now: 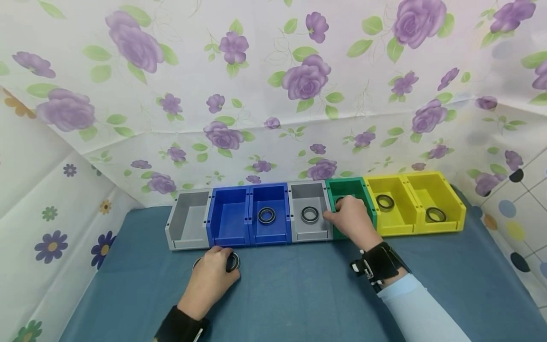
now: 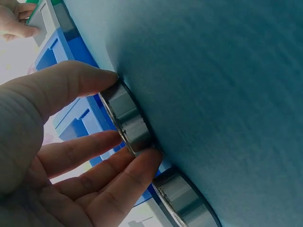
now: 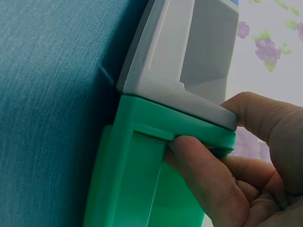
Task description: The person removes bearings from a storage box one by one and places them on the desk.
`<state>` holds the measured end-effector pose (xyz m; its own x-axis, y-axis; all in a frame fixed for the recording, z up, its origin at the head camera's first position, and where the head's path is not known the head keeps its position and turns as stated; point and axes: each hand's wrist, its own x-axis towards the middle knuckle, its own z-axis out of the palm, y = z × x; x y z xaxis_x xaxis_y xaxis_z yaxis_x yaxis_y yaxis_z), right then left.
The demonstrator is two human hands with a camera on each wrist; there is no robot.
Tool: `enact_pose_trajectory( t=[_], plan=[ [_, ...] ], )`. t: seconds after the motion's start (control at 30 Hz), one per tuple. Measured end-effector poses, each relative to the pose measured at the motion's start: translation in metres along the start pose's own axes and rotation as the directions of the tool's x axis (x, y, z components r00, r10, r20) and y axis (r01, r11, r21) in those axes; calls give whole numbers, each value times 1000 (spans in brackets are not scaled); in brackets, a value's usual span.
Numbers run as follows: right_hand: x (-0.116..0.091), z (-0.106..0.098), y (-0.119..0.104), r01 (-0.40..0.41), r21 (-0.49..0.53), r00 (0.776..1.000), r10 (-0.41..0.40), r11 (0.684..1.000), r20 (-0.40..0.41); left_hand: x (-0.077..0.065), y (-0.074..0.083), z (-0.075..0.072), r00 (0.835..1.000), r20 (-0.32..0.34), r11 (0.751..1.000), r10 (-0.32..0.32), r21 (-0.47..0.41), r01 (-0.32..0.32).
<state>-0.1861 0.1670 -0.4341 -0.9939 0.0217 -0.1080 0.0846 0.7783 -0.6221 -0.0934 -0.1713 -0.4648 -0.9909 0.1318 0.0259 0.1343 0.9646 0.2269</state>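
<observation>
In the head view my left hand (image 1: 213,275) is low over the cloth, in front of the blue bins. Its thumb and fingertips pinch the outer rim of a bearing (image 2: 127,116). A second bearing (image 2: 184,198) sits close beside that one, near a fingertip. My right hand (image 1: 352,218) reaches to the green bin (image 1: 348,184). Its thumb lies on the grey bin's (image 3: 182,97) side and a fingertip is inside the green bin, so it grips their adjoining walls. Part of a dark bearing (image 1: 339,200) shows by those fingers; the hand hides the rest.
Bearings lie in the right blue bin (image 1: 287,235), the middle grey bin (image 1: 309,235) and both yellow bins (image 1: 412,227). At the row's left end stand a grey bin (image 1: 188,244) and another blue bin (image 1: 231,237). Behind the row rises a flowered sheet (image 1: 265,152).
</observation>
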Motion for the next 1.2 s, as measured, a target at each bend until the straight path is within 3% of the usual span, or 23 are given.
enact_pose_trajectory(
  t=[0.23,0.43,0.57,0.87,1.2],
  plan=[
    [0,0,-1,-11,-5,1000,11,1000,2,-1,3,-5,1000,-11,1000,-9,-16,9],
    [0,1,-1,-17,-2,1000,17,1000,3,1,8,-16,995,-92,998,23,-50,-27],
    [0,1,-1,-9,-1,1000,9,1000,2,5,15,-24,981,-187,996,56,-56,-67],
    [0,1,1,-10,3,1000,10,1000,3,23,42,-41,943,-312,983,112,-103,-151],
    [-1,0,0,-10,-1,1000,10,1000,2,47,72,-39,944,-292,968,155,-147,-204]
  ],
)
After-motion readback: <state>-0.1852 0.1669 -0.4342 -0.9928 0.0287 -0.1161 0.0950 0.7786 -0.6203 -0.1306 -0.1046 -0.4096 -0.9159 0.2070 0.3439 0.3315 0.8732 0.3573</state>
